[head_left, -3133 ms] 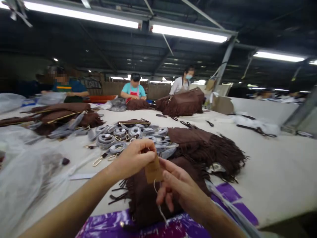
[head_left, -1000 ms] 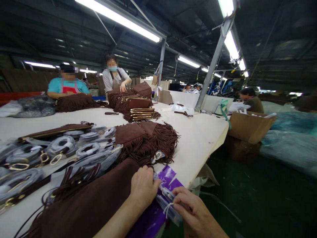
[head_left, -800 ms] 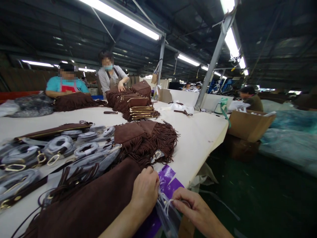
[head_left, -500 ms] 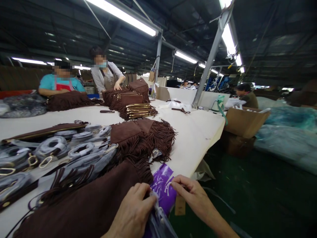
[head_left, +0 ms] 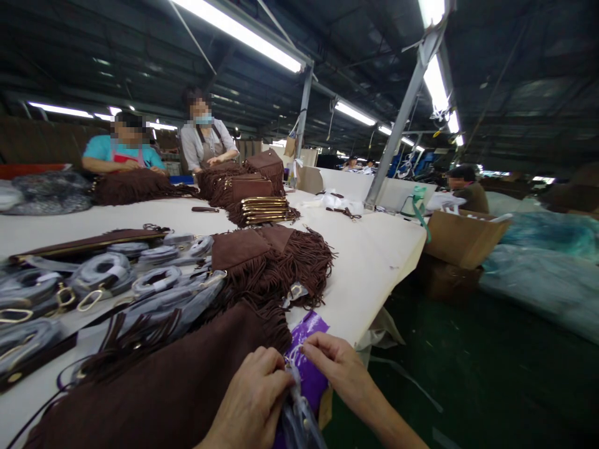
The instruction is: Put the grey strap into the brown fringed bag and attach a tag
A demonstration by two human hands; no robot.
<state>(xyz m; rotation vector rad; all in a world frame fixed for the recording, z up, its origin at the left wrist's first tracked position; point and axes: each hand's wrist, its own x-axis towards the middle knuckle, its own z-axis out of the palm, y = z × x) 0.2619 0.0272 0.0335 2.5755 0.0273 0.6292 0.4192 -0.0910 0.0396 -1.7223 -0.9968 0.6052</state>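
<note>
My left hand [head_left: 253, 393] is closed on the end of a plastic-wrapped strap [head_left: 302, 415], which hangs down at the table's front edge. The fingers of my right hand [head_left: 339, 365] pinch a thin white string [head_left: 294, 355], right beside my left fingertips. Below my right hand a tan card tag [head_left: 326, 408] shows in part. Under both hands lies a shiny purple packet [head_left: 311, 330] with white strands on it. A large dark brown fringed bag [head_left: 154, 380] lies flat to the left of my left hand.
Several plastic-wrapped strap coils [head_left: 100, 274] with gold clips cover the table's left side. Farther back are more brown fringed bags [head_left: 241, 252] and a stack with gold zippers [head_left: 264, 210]. Two people work across the white table [head_left: 374, 249]. A cardboard box [head_left: 463, 237] stands right.
My right hand has moved left with the white string, up to my left hand. The card tag has swung left and is now partly hidden. My left hand keeps its grip.
</note>
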